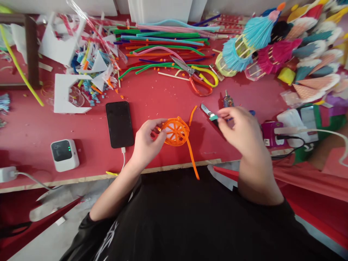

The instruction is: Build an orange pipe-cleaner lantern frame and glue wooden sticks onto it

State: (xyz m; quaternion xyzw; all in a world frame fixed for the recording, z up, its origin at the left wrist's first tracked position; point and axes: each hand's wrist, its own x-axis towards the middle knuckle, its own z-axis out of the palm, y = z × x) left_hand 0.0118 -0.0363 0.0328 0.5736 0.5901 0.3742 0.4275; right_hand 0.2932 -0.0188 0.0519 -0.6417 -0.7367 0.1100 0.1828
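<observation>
Orange wheel: from my remote seat I see the spoked chenille-stem wheel (176,132) over the red tabletop (160,98), near its front edge.
Left hand: it (148,139) pinches the wheel's rim between thumb and fingers, probably to steady it with the spokes facing up.
Orange tail: the loose strip (193,159) hangs past the table edge, clear of both hands.
Right hand: it (240,127) has curled fingertips at a green piece beside the craft knife (208,112); I cannot tell whether they grip it.
Nearby tools: scissors (203,78) lie across chenille stems (168,40), presumably within easy reach.
In the way: a dark nozzled tool (227,99) lies just beyond the right hand; a phone (119,125) and its cable crowd the left forearm.
</observation>
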